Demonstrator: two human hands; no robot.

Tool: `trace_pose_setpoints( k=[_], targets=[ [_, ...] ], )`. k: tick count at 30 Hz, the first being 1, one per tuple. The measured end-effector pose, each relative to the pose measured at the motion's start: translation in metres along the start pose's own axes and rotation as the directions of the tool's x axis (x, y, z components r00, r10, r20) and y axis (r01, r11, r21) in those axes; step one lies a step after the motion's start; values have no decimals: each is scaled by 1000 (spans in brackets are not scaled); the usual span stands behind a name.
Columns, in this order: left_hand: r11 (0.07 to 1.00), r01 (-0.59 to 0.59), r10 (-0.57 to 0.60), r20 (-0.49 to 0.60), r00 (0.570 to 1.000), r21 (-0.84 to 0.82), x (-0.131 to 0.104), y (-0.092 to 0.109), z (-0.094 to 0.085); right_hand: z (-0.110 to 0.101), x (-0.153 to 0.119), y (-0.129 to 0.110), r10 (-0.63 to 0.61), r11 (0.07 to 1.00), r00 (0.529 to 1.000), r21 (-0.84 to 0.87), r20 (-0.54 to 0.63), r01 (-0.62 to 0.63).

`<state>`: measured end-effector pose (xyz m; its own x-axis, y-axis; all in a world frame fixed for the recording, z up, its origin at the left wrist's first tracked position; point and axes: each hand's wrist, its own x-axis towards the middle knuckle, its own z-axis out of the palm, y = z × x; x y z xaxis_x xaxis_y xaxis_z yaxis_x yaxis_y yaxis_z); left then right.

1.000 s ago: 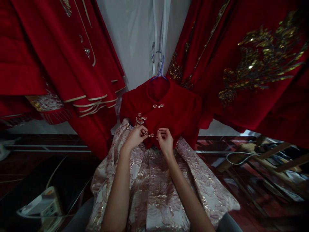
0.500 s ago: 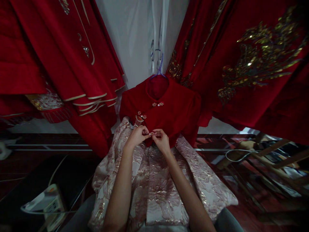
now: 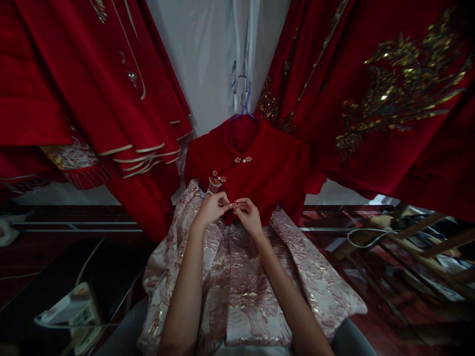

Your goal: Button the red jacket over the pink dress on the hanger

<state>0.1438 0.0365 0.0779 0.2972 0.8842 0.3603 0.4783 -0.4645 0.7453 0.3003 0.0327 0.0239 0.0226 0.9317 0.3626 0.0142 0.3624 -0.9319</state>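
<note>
My left hand (image 3: 214, 207) and my right hand (image 3: 247, 213) pinch the two ends of a small beaded ornament (image 3: 233, 204), which looks like a clasp with pearls. They hold it over the lower front of a red garment (image 3: 267, 168) on a purple hanger (image 3: 245, 106). A similar pearl clasp (image 3: 243, 160) sits below its collar. Just above my left hand, a fan-shaped brooch with bead tassels (image 3: 214, 183) lies on the red cloth. Beneath my forearms spreads a pale pink brocade skirt (image 3: 256, 296) with metallic threads, across my lap.
Red garments with pale edging (image 3: 122, 109) hang at the left, and a red garment with gold sequin embroidery (image 3: 393, 99) hangs at the right. A power strip (image 3: 84, 316) rests on a black surface at lower left. Wooden bars (image 3: 419, 257) stand at the right.
Both hands keep their pinch on the small ornament at nearly the same spot. The view has shifted very slightly.
</note>
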Motion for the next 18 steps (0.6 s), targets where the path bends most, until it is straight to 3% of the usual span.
trace_pose_setpoints(
  k=[6, 8, 10, 12, 14, 16, 18],
  targets=[
    [1000, -5, 5, -20, 1000, -6, 1, 0, 3, 0, -1, 2, -15, 1000, 1000, 5, -16, 15],
    [995, 19, -25, -53, 998, -98, 5, -2, 6, 0, 0, 1, 3, 1000, 999, 12, -36, -3],
    [967, 73, -115, -160, 980, -244, 10, -4, 8, -1, 0, -2, 40, 998, 997, 45, -62, -38],
    [882, 118, -264, -272, 925, -457, 14, -4, 9, -2, -1, -6, 80, 991, 994, 110, -73, -72],
    [720, 84, -377, -286, 881, -689, 15, -2, 7, -3, -2, -11, 93, 982, 994, 170, -56, -82],
    [534, 24, -405, -232, 884, -845, 13, 0, 2, -4, -3, -16, 67, 979, 997, 197, -42, -58],
    [418, -16, -409, -204, 889, -908, 10, 2, -3, -5, -5, -20, 26, 978, 999, 207, -40, -17]
  ],
)
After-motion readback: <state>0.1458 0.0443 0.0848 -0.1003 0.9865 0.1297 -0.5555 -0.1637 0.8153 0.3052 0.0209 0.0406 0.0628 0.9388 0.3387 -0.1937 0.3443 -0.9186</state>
